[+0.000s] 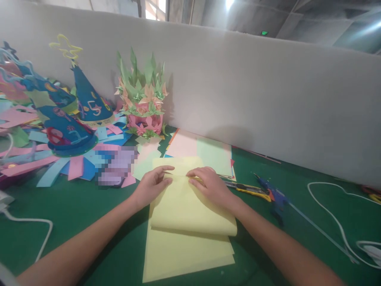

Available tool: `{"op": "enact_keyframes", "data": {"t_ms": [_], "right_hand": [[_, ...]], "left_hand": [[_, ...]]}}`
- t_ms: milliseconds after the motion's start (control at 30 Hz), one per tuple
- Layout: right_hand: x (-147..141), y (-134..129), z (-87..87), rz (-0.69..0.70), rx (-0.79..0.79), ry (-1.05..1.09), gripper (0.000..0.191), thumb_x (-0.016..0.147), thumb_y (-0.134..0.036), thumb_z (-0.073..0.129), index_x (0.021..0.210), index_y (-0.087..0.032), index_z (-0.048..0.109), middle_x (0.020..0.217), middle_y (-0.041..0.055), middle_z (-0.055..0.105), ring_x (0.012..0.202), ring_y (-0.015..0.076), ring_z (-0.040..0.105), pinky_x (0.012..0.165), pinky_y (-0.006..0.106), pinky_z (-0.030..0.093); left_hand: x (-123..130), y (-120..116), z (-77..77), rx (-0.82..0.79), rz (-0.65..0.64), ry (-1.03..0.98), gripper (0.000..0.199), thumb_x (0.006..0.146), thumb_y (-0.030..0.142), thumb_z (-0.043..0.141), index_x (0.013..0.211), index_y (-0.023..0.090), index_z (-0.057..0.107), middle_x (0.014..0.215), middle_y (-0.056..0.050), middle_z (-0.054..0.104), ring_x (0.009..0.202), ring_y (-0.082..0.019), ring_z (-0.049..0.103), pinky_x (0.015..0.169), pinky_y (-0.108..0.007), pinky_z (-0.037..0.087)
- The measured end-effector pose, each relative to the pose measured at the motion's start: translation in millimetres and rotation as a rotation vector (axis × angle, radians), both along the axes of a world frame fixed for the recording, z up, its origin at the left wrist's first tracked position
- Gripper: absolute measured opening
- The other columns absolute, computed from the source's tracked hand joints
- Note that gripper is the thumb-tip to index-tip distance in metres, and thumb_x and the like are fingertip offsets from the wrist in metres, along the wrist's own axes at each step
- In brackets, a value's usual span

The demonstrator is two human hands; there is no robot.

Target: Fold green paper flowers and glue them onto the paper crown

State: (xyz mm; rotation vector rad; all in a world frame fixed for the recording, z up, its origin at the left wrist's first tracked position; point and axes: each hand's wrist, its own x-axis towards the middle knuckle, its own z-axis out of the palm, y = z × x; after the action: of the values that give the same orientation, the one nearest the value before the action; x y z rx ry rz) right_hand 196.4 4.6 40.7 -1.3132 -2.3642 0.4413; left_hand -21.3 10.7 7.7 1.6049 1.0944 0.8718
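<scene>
Two bare hands (181,180), folded yellow paper (193,210), green table (119,222)

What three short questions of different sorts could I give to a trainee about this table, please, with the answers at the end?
1. Which material are the left hand and right hand at?
a) a purple phone
b) yellow paper
c) a white cable

2. True or false: the blue cone hat marked with a "5" stands to the left of the leafy paper decoration.

3. Fill in the missing word: the blue glue gun lies to the ____ of the yellow paper.

Key: 1 b; 2 true; 3 right.
</scene>
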Motion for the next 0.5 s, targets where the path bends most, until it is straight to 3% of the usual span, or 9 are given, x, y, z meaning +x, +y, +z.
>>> {"op": "enact_keyframes", "data": {"t_ms": [200, 500], "right_hand": [[1, 6, 3.5, -0.018, -0.149, 0.038, 0.013, 0.084, -0.022, 0.049, 0.083, -0.021, 0.063, 0.085, 0.001, 0.067, 0.077, 0.016, 0.058, 0.066, 0.027, 0.039], [-6, 21, -9.1, 0.074, -0.036, -0.019, 0.017, 0.086, -0.019, 0.048, 0.082, -0.019, 0.065, 0.083, 0.0024, 0.067, 0.078, 0.0165, 0.058, 0.069, 0.027, 0.038]], "left_hand": [[0, -2, 2.5, 0.057, 0.035, 0.093, 0.035, 0.077, 0.034, 0.052, 0.108, 0.018, 0.056, 0.057, 0.007, 0.021, 0.051, -0.009, 0.026, 0.047, -0.021, 0.024], [-3, 1, 0.5, -0.001, 0.045, 0.196, 0.033, 0.076, 0.037, 0.052, 0.1, 0.018, 0.063, 0.048, 0.007, 0.034, 0.044, -0.009, 0.033, 0.044, -0.021, 0.027]]}}
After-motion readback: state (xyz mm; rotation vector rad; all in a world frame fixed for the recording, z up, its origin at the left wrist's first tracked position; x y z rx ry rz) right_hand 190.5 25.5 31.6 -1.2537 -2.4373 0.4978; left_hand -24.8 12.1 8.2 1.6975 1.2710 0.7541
